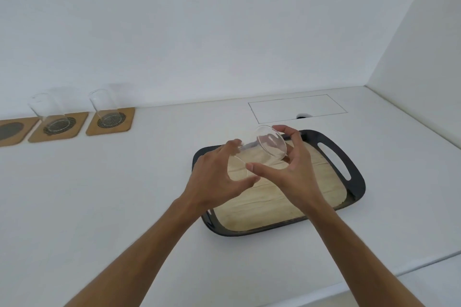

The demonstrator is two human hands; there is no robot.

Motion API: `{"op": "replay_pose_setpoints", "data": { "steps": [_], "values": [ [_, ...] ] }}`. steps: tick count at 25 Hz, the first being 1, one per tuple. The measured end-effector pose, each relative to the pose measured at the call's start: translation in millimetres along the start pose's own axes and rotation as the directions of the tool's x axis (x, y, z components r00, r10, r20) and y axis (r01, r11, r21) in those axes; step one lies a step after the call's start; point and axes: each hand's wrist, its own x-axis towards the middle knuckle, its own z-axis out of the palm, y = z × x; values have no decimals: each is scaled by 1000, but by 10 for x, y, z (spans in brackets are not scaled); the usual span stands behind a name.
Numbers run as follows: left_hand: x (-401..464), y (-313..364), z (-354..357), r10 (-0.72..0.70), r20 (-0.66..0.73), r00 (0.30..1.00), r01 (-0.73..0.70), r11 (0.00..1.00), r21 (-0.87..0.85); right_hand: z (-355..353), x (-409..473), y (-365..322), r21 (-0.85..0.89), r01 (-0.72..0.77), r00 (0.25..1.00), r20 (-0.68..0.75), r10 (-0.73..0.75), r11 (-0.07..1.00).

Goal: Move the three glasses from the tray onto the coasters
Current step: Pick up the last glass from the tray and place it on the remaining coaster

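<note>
A clear glass (pixel 268 146) is tilted in the air above the black tray (pixel 354 177), its mouth facing me. My right hand (pixel 294 169) grips it near the rim, and my left hand (pixel 217 177) wraps its lower part. The tray's pale wooden floor holds nothing else. At the far left, two more clear glasses stand upright: one glass (pixel 51 113) on the middle coaster (pixel 72 129), another glass (pixel 104 107) on the right coaster (pixel 124 122). The leftmost coaster (pixel 15 132) is bare and partly cut off by the frame edge.
The white counter runs to a wall behind and a side wall on the right. A thin rectangular outline (pixel 296 108) with a small dark hole (pixel 303 115) lies behind the tray. The counter's front edge drops off at the lower right.
</note>
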Motion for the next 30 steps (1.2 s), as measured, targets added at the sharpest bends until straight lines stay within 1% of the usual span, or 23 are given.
{"op": "replay_pose_setpoints", "data": {
  "steps": [3, 6, 8, 10, 13, 17, 19, 23, 25, 30],
  "values": [
    [-96, -149, -208, -51, 3, 999, 51, 983, -176, 339, -11, -87, 31, 12, 1000, 22, -13, 999],
    [-208, -290, -386, -89, 9, 996, 88, 948, -304, 676, -41, -147, 46, 4, 995, 102, -8, 999],
    [-270, -391, -493, -120, 8, 993, 115, 927, -358, 847, -27, -176, 74, -14, 989, 147, 3, 997],
    [-318, -504, -611, -149, 24, 989, 147, 911, -387, 1009, 7, -209, 72, 0, 988, 152, -11, 997],
    [-365, -660, -786, -169, 59, 984, 179, 905, -385, 1287, 35, -273, 38, 51, 994, 93, -54, 998],
    [-396, -882, -1063, -202, 50, 978, 207, 921, -331, 1694, 71, -339, 30, 104, 993, 49, -106, 994],
    [-415, -1035, -1208, -231, 52, 972, 235, 916, -325, 1880, 109, -372, 14, 110, 991, 78, -111, 994],
    [-495, -1378, -1497, -284, 86, 955, 296, 894, -337, 2209, 204, -416, -40, 88, 971, 226, -77, 995],
    [-551, -1554, -1637, -308, 106, 945, 326, 880, -345, 2391, 269, -423, -61, 88, 958, 277, -68, 994],
    [-643, -1978, -1936, -341, 166, 926, 378, 849, -368, 2917, 398, -447, -66, 77, 956, 289, -55, 995]
  ]
}}
